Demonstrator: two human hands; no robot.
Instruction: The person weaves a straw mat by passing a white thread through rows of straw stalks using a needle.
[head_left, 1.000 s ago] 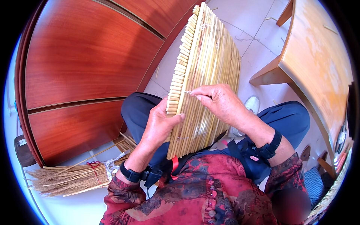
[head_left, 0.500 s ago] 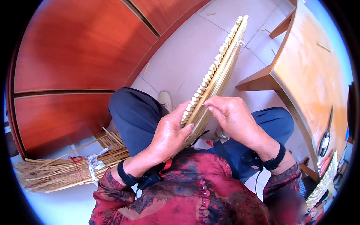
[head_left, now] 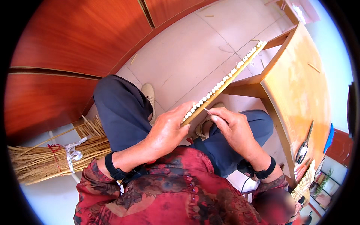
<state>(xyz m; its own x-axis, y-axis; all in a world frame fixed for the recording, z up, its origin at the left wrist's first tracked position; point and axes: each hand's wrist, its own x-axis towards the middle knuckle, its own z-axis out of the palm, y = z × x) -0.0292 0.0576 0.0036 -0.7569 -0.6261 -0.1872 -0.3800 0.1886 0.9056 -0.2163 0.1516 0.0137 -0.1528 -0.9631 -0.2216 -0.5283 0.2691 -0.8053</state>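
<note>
A panel of pale yellow stalks [head_left: 227, 84], seen nearly edge-on with a row of round cut ends along its top, slants from near my lap toward the upper right. My left hand [head_left: 165, 131] grips its near end, thumb over the side. Just right of that, my right hand [head_left: 234, 131] pinches a thin needle-like tool [head_left: 208, 111] against the panel's side; the tool's exact shape is too small to tell. Much of the panel's broad face is hidden in this view.
Reddish wooden cabinets [head_left: 60, 45] line the left, above a tied bundle of broom straw [head_left: 41, 165]. At right, a pale wooden bench [head_left: 292, 86] bears scissors [head_left: 304, 144] and a short stalk [head_left: 313, 67]. My bent knees flank the panel over the tiled floor [head_left: 183, 48].
The panel has turned from showing its broad face to nearly edge-on, its far end swinging rightward and down. My right hand, still pinching, has moved lower. The view has shifted too.
</note>
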